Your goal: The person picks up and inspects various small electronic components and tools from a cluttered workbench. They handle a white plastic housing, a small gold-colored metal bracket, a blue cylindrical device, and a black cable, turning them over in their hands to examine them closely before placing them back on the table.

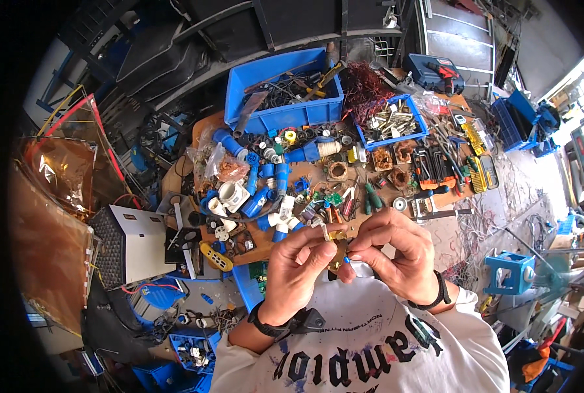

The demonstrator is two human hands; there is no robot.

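Well, far to the left of the table [260,245] leans a shiny orange-brown sheet [53,229], and nearer to the table's left side stands a white box [140,245] with a dark patterned panel. At the table's near left corner lies a yellow oblong thing [215,256]. Farther right, blue and white pipe fittings [282,177] crowd the left part of the table, while a large blue crate [285,116] of cables and tools stands at its far edge.

Just in front of the table's near edge, the left hand [295,275] holds a small gold-coloured piece [334,263] pinched between thumb and fingers — the piece sits between the two hands. On its right side, the right hand [397,252] has its fingertips drawn narrow beside a small blue tip [346,260]; whether they grip that, I cannot tell. Both wrists wear dark bands.

Beyond the right hand, a smaller blue tray [397,139] of metal rods rests toward the table's far right, with a red drill [446,73] past it. A yellow case [483,173] lies at the table's right end, and well to the table's right stands a blue stool [509,274].
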